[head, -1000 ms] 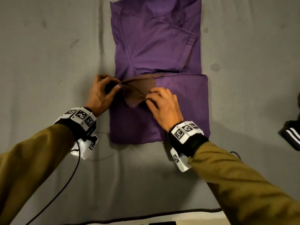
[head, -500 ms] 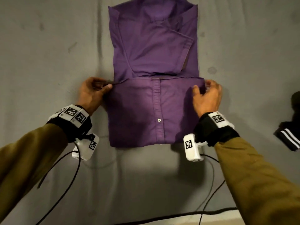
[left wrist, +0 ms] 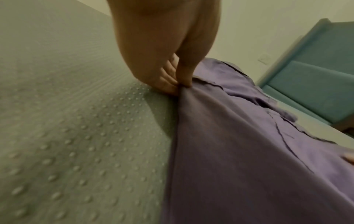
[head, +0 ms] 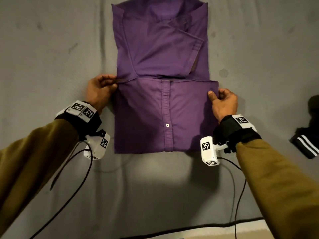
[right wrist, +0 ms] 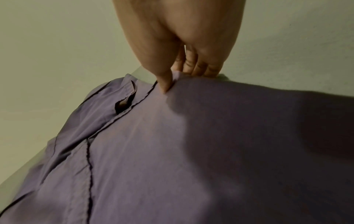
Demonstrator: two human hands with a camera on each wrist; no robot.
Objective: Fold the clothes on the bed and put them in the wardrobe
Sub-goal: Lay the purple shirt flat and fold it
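1. Shirt (head: 160,69), purple, button-front. Lies flat on the bed (head: 51,49) at centre frame in the head view, running from the top edge down to mid-frame. Lower part is folded up over the body; the folded panel shows the button placket and one white button (head: 167,125). A sleeve with its cuff lies folded across the upper right of the garment.

2. Left hand (head: 98,90). At the left end of the folded panel's upper edge. Grip: thumb and fingers (left wrist: 168,84) pinched on the corner of the cloth, seen plainly in the left wrist view, with the fingertips down at the bed surface.

3. Right hand (head: 224,102). At the right end of the same upper edge. Grip: thumb on top of the cloth, fingers (right wrist: 199,66) curled behind the edge, pinching the corner; the cloth bunches slightly at the thumb tip in the right wrist view.

4. Bed, grey cover with raised dot texture, carries the shirt.

5. Dark garment (head: 305,144) with white stripes, right edge of the head view, on the bed, well apart from the shirt.

6. Olive sleeves (head: 34,161), wrist-worn cameras with black-and-white markers, black cables trailing to the lower frame.

7. Teal headboard (left wrist: 310,91), upper right of the left wrist view, beyond the shirt.
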